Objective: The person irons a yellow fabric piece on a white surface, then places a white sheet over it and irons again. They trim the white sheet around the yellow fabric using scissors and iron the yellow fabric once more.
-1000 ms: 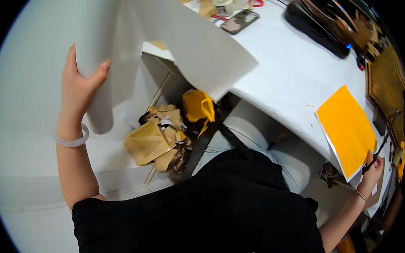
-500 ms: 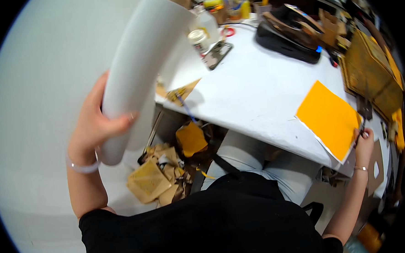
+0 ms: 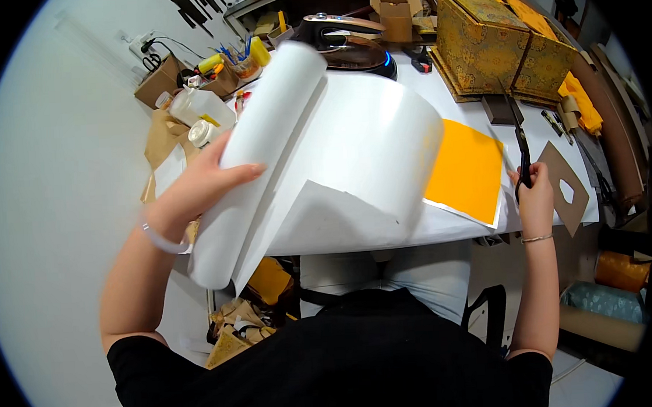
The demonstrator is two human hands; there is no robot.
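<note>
My left hand (image 3: 210,181) is wrapped round a thick roll of white paper (image 3: 273,118), tilted with its top leaning right and away. A loose sheet of that roll (image 3: 371,146) curls out to the right above the worktable (image 3: 438,227). On the table to the right lies a yellow-orange sheet (image 3: 468,170) with a white border, partly covered by the curl. My right hand (image 3: 536,196) grips the handles of black scissors (image 3: 520,143) beside that sheet, with the blades pointing away. A brown board with a cut-out hole (image 3: 578,201) is just right of this hand.
An iron (image 3: 340,48) stands at the back, and gold patterned boxes (image 3: 479,37) stand back right. At the back left are bottles (image 3: 203,107) and a pen cup (image 3: 243,66). Below the table's left edge sits a heap of paper scraps (image 3: 236,319). A white wall (image 3: 52,188) runs along the left.
The white roll has come over the table, and a loose sheet now curls out from it. The right hand now holds the scissors upright beside the yellow sheet. The view has turned right.
</note>
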